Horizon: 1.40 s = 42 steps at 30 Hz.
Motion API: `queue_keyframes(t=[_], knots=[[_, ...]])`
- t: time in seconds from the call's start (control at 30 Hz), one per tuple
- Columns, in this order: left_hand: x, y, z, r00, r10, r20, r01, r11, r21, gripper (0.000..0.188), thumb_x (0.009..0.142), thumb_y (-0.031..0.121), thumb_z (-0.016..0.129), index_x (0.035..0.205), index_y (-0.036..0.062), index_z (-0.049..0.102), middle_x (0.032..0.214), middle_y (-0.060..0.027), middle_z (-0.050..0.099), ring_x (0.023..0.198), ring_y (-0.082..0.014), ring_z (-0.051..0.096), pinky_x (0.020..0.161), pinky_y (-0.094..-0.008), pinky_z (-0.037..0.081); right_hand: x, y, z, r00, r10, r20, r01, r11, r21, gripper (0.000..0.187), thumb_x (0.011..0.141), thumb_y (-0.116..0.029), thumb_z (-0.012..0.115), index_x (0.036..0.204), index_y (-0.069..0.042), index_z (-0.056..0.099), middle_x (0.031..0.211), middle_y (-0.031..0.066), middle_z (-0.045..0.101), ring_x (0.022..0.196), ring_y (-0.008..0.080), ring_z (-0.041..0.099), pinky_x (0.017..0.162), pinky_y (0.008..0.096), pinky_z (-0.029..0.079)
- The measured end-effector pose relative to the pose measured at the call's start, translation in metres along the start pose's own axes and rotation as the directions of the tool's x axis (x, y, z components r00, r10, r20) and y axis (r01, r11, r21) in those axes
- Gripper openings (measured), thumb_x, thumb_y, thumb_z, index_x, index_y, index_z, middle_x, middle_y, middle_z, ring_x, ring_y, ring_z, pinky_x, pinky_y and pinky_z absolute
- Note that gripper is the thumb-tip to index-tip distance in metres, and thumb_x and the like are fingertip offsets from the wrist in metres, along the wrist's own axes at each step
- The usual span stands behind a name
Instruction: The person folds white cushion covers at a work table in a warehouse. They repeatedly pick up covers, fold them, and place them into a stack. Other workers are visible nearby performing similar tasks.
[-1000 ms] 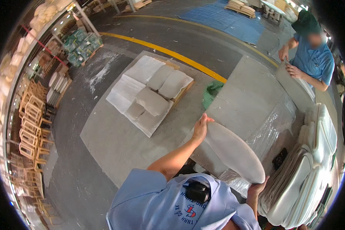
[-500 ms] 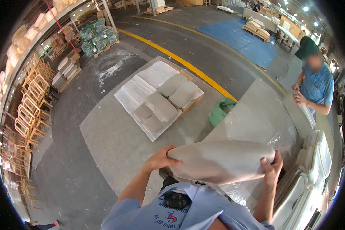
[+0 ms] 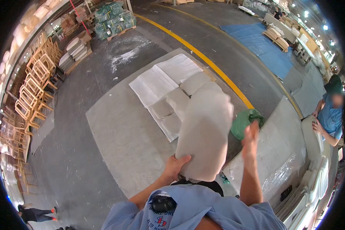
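A pale grey, rounded oblong cushion (image 3: pixel 205 132) is tilted up in front of me, its long side pointing away. My left hand (image 3: pixel 177 165) grips its near left edge, thumb on top and fingers underneath. My right hand (image 3: pixel 250 138) is apart from the cushion, raised to its right with fingers stretched out and slightly blurred. Beyond the cushion, similar grey cushions (image 3: pixel 171 122) lie on white foam sheets (image 3: pixel 153 85) over a low pallet; the held cushion partly hides them.
A green sack (image 3: pixel 240 125) sits on the floor behind my right hand. At right are a plastic-covered grey board (image 3: pixel 270 140), stacked white pads (image 3: pixel 314 184) and a co-worker (image 3: pixel 329 115) handling a panel. Wooden chair frames (image 3: pixel 36 92) line the left.
The cushion has turned from crosswise to lengthwise and moved over the pallet. My right hand has let go of its right end; my left hand still holds it. The view has shifted.
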<state>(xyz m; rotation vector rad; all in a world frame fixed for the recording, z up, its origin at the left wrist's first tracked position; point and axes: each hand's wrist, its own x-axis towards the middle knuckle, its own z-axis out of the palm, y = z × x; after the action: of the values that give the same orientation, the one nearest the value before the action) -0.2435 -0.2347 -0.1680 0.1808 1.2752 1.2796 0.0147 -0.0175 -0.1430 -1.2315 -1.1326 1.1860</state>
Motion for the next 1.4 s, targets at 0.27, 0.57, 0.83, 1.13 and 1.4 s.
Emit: queue_keyframes(t=[0.27,0.57,0.83,1.13,1.4], knots=[[0.074,-0.026,-0.067,0.889,-0.212,-0.406,0.127,0.966,-0.226,0.067,0.092,0.031,0.081,0.139,-0.0086,0.055,0.129,-0.0202,0.067,0.109,-0.0377,0.072,0.089,-0.0532,0.063,-0.132,0.129,0.085,0.110,0.731,0.673,-0.991,0.131,0.021,0.077,0.098,-0.067,0.061,0.153,-0.016,0.042,0.146,0.0146,0.054,0.136,0.0389,0.052,0.110,0.0649,0.042],[0.152,-0.025,-0.105,0.886,-0.329,-0.327,0.255,0.934,-0.251,0.074,0.096,0.043,0.076,0.147,-0.0036,0.048,0.131,-0.0220,0.066,0.107,-0.0375,0.073,0.086,-0.0505,0.065,-0.074,0.207,0.183,0.247,0.861,0.445,-0.969,0.216,0.120,0.051,0.094,-0.027,0.076,0.140,-0.017,0.056,0.132,0.0085,0.064,0.115,0.0297,0.066,0.091,0.0518,0.059],[0.213,0.012,-0.116,0.855,-0.321,-0.407,0.255,0.944,-0.208,0.081,0.101,0.031,0.070,0.164,0.0064,0.025,0.120,-0.0162,0.072,0.079,-0.0232,0.074,0.070,-0.0364,0.063,0.052,0.303,0.292,0.404,0.853,0.330,-0.914,0.388,0.116,0.062,0.084,-0.002,0.075,0.139,-0.016,0.052,0.131,0.0079,0.062,0.122,0.0312,0.061,0.093,0.0547,0.058],[0.136,-0.048,-0.158,0.537,-0.639,-0.551,0.515,0.766,-0.386,0.079,0.105,0.029,0.067,0.166,0.0097,0.021,0.133,-0.0192,0.069,0.094,-0.0323,0.078,0.078,-0.0386,0.061,0.146,0.455,0.379,0.370,0.805,0.464,-0.929,0.326,0.174,0.072,0.086,0.005,0.076,0.146,-0.021,0.046,0.138,0.0078,0.058,0.127,0.0310,0.060,0.097,0.0564,0.058],[0.120,-0.088,-0.159,0.409,-0.713,-0.570,0.485,0.699,-0.526,0.059,0.106,0.024,0.065,0.157,0.0045,0.042,0.128,-0.0152,0.071,0.087,-0.0198,0.075,0.072,-0.0341,0.063,0.135,0.601,0.378,0.335,0.890,0.310,-0.942,0.319,0.103,0.066,0.091,0.008,0.071,0.147,-0.017,0.048,0.139,0.0074,0.059,0.124,0.0314,0.062,0.099,0.0578,0.058]])
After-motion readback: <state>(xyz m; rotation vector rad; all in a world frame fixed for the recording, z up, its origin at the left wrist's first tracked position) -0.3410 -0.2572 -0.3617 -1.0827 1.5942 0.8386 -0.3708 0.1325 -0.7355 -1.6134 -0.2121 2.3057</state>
